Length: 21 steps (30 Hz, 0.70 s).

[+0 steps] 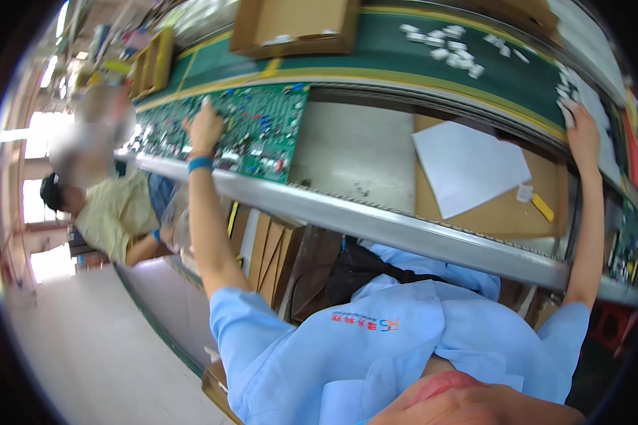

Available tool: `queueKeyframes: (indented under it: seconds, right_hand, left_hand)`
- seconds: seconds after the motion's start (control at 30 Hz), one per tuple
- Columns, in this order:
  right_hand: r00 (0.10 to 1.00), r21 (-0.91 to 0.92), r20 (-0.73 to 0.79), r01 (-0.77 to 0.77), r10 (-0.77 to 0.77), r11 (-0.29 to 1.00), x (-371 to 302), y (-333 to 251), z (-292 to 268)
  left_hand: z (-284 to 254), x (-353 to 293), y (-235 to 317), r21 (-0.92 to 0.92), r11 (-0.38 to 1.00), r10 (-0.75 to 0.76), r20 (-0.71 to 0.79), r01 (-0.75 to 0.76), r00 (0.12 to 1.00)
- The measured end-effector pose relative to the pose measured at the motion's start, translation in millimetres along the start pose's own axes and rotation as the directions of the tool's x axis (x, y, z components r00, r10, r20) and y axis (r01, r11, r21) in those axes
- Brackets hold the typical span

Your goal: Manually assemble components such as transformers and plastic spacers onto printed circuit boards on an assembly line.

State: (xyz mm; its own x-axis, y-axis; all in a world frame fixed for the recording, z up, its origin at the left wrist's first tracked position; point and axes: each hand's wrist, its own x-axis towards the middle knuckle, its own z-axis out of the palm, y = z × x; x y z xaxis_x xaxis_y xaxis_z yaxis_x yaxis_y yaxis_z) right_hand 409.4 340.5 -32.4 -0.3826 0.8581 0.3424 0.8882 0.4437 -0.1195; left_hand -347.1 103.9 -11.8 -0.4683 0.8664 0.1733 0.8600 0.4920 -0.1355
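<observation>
Circuit board [273, 127], apparently one, at left of two hands [207, 129]

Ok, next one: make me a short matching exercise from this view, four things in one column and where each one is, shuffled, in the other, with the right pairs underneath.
1. left hand
2. right hand
3. white sheet
4. open cardboard box

A. standing on the green belt
B. at the small white parts on the far right
C. lying on the flat brown cardboard
D. over the green circuit board

Pairs: 1-D, 2-B, 3-C, 4-A
</observation>
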Motion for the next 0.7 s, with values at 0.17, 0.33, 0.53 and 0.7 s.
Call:
queueKeyframes:
  seconds: [0.17,0.33,0.53,0.7]
  right_hand:
    - [0.998,-0.174,-0.064,-0.03,0.019,0.984,-3.7,-10.2,-0.4]
    - [0.996,-0.212,-0.073,0.033,-0.05,0.977,-9.0,-12.5,-3.3]
    - [0.994,-0.114,-0.103,-0.038,0.026,0.993,-2.8,-21.7,5.3]
    - [0.972,0.011,-0.157,0.179,-0.175,0.984,10.0,-14.9,16.1]
  left_hand:
    - [-11.6,-20.4,38.5,-0.081,0.989,0.126,0.016,-0.125,0.992]
    - [-41.1,-60.8,112.7,-0.19,0.952,0.248,0.006,-0.242,0.969]
    - [-73.8,-95.6,200.9,-0.254,0.831,0.501,-0.048,-0.495,0.864]
    - [-94.8,-113.6,255.1,-0.205,0.763,0.612,-0.075,-0.612,0.788]
